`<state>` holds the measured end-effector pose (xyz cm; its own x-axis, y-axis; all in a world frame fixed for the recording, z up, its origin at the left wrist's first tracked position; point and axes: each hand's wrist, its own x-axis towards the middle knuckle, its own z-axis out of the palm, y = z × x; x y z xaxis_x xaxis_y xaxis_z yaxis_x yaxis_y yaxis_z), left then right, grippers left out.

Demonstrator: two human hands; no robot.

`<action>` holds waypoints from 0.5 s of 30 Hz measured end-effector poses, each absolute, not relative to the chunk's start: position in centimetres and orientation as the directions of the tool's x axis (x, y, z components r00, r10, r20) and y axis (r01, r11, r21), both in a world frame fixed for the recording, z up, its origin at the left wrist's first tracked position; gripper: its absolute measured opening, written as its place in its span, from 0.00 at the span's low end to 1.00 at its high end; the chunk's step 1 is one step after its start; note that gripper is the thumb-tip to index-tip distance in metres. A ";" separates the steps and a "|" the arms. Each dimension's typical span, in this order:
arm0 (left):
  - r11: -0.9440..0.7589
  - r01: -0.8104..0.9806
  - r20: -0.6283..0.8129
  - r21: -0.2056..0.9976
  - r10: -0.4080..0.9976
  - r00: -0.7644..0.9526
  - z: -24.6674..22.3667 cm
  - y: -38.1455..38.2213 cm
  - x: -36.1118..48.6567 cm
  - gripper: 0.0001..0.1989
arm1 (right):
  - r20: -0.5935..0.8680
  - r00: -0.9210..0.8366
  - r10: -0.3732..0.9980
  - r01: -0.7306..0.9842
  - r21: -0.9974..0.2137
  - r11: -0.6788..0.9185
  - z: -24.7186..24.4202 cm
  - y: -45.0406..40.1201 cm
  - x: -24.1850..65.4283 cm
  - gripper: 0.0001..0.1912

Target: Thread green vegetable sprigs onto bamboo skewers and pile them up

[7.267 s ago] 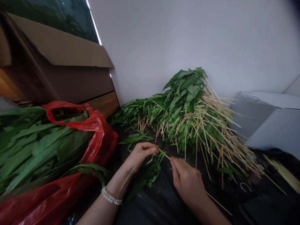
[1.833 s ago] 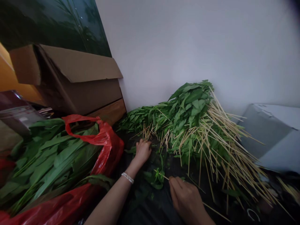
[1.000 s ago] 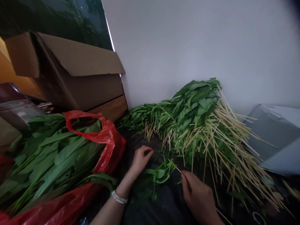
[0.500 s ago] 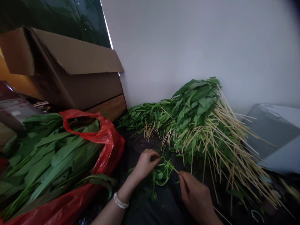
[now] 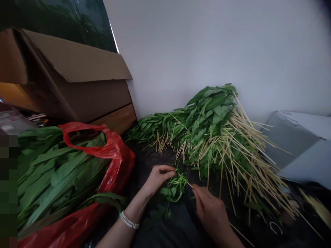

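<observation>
A thin wooden skewer [image 5: 189, 185] is pinched in my right hand [image 5: 210, 206], at the lower centre. Green stems and leaves [image 5: 173, 191] are threaded or wound on its far part and hang below it. My left hand [image 5: 160, 177], with a beaded bracelet at the wrist, has its thumb and fingertips closed on a bit of green at the skewer's far end. Behind the hands lies a large pile of leafy skewers [image 5: 214, 110], their bare sticks pointing right and toward me.
An open red plastic bag [image 5: 119, 158] full of long green leaves [image 5: 62, 172] stands at the left. Behind it is an open cardboard box [image 5: 95, 96]. A grey-white box [image 5: 297, 137] sits at the right against the pale wall. Black sheeting [image 5: 178, 230] covers the surface.
The view has shifted slightly, so the surroundings sit a little further left. The left fingers are now pinched at the skewer's far end; the right hand still holds the skewer.
</observation>
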<state>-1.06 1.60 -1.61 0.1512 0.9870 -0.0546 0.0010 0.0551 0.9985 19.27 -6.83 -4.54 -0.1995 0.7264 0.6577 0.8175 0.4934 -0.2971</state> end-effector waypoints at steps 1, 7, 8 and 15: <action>0.051 0.003 -0.051 0.999 0.988 0.146 -1.6 1.6 -1.1 0.18 | 0.660 -0.200 0.725 0.819 -0.294 0.493 -4.6 -6.8 19.2 0.16; 0.049 -0.013 -0.046 0.999 0.984 0.171 -1.6 1.5 -1.0 0.16 | 0.658 -0.201 0.726 0.821 -0.291 0.491 -4.7 -6.7 19.2 0.16; 0.052 -0.014 -0.048 0.999 0.982 0.180 -1.6 1.5 -1.0 0.16 | 0.655 -0.203 0.728 0.820 -0.292 0.492 -4.7 -6.7 19.2 0.16; 0.038 0.003 -0.038 0.999 0.979 0.201 -1.7 1.5 -1.0 0.16 | 0.643 -0.208 0.737 0.822 -0.293 0.488 -4.8 -6.6 19.2 0.17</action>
